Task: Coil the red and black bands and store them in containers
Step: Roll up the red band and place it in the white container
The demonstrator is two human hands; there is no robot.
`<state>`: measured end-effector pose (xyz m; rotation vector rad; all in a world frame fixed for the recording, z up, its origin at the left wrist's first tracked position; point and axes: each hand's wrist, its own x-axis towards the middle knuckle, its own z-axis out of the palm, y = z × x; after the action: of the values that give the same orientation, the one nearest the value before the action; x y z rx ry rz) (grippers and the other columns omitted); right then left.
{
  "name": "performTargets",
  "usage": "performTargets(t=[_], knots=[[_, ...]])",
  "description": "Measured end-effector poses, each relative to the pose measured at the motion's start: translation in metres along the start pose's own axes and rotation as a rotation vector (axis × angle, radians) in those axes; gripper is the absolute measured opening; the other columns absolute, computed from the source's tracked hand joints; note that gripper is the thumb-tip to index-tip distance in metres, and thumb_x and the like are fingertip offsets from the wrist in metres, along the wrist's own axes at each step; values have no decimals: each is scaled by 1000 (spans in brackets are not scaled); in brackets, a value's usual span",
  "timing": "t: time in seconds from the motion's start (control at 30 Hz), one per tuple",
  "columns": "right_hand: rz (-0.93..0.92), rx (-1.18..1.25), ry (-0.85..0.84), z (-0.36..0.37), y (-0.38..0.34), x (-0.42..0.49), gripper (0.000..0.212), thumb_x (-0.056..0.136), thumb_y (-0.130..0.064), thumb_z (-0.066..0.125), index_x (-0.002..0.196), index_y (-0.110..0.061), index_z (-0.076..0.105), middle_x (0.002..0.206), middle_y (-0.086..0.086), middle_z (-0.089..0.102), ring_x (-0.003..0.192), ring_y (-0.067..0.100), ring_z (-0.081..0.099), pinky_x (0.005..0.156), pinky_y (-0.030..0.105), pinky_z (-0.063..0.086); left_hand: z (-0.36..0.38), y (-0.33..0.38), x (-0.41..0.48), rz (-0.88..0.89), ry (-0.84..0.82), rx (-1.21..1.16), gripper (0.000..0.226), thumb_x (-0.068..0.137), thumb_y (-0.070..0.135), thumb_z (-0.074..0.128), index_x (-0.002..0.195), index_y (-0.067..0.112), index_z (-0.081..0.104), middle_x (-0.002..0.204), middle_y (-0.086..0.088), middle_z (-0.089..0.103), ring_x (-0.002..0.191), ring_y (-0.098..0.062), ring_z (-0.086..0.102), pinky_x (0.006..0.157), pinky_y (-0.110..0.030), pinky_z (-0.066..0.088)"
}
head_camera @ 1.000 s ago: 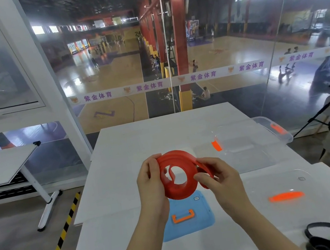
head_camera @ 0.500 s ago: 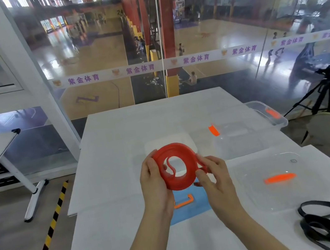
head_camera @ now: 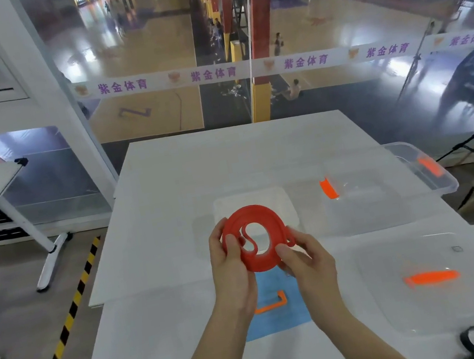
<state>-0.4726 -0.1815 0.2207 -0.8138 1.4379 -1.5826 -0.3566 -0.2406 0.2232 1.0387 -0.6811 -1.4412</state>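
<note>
Head view: red band (head_camera: pixel 254 212) coiled into flat ring, held above worktop (head_camera: pixel 168 191) between both hands. Left hand (head_camera: pixel 228 263) fingers clamped on ring's left edge. Right hand (head_camera: pixel 308 258) fingers clamped on right edge, by loose outer end. Coiling step looked near done. Next move, likely: tuck end, hold coil tight, lower into small clear box (head_camera: pixel 227 204) just behind. Black band (head_camera: pixel 465 343) lay uncoiled at near right corner.

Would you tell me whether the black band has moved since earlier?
No. The black band still lies just nearer than the clear lid; only the camera tilted.
</note>
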Motion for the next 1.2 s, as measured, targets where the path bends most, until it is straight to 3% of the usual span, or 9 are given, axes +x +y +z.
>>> performTargets(t=[0.3,0.43,0.53,0.73,0.87,0.97,1.0,1.1,1.2], knots=[[188,40,-106,20,26,125,26,94,-10,76,116,-23,75,105,6,80,101,24,79,84,40,66,8,-33,111,-117,39,132,30,112,23,35,138,27,50,125,-2,65,106,-21,61,86,-36,54],[245,-13,-96,28,46,190,28,95,-10,74,121,-20,73,99,10,82,94,25,80,82,40,66,2,-40,157,-77,5,459,29,112,31,35,134,31,53,129,9,63,114,-5,60,97,-30,50],[260,-104,-126,32,67,238,25,95,-11,74,117,-22,75,96,9,82,93,26,79,78,35,66,-16,-58,201,13,75,784,33,109,19,38,136,25,56,137,-1,57,124,-15,56,103,-23,41],[266,-314,-187,46,122,311,24,92,-12,73,101,-34,76,87,5,80,84,26,78,74,39,67,-33,-99,266,-49,142,1074,49,109,18,40,157,13,33,162,-9,36,149,-27,37,120,-36,30],[285,-411,-232,58,158,344,27,90,-9,72,90,-35,76,82,5,78,75,27,76,75,45,68,-31,-120,284,-148,100,1042,52,111,23,34,161,13,23,166,-8,32,153,-24,31,122,-29,23],[327,-473,-288,66,184,361,22,87,-11,74,100,-28,78,86,6,77,70,22,73,74,45,68,-29,-132,284,-249,93,881,34,114,26,24,133,42,46,123,14,62,118,-4,57,99,-3,33],[351,-487,-305,68,193,365,24,86,-11,75,105,-24,78,87,7,77,69,22,73,74,45,68,-27,-134,282,-301,121,779,34,113,37,21,121,44,53,110,17,64,108,-2,58,95,-6,36],[427,-488,-337,70,213,376,27,87,-8,74,112,-19,75,89,10,72,70,22,70,67,40,67,-29,-149,289,-389,200,604,64,103,67,11,108,42,70,106,8,73,110,-13,64,109,-32,41],[477,-485,-341,70,227,385,27,90,-7,71,115,-17,73,92,16,71,74,25,69,59,34,62,-36,-162,296,-429,250,574,80,91,83,11,118,38,72,113,5,75,113,-15,65,113,-39,43]])
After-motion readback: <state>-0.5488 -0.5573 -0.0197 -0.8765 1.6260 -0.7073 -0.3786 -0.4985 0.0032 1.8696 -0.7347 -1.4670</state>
